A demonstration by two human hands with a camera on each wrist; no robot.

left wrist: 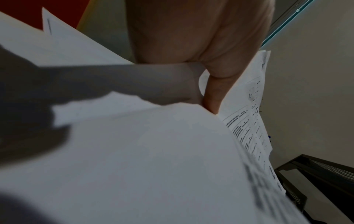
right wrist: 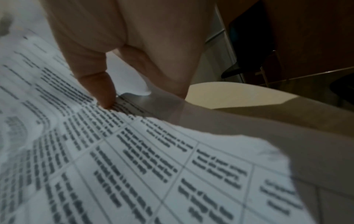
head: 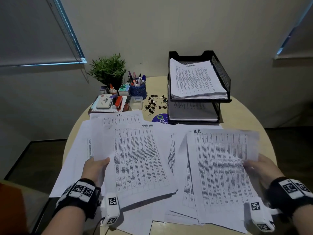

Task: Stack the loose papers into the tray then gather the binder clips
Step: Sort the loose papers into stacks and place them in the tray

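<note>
I have my left hand pinching the left edge of one sheaf of loose papers, thumb on top and fingers under, while my right hand pinches a second sheaf at its right edge. The tray, both tiers holding paper, sits at one o'clock. The binder clips lie scattered just left of it, at twelve.

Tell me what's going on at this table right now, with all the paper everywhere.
A person is sorting loose printed sheets on a round table. The left hand pinches the edge of one sheaf, and the right hand pinches another headed "H.R.". More sheets lie spread beneath them. The black two-tier mesh tray at the back already holds paper on both levels. The binder clips lie scattered beside it, not yet gathered.
</note>
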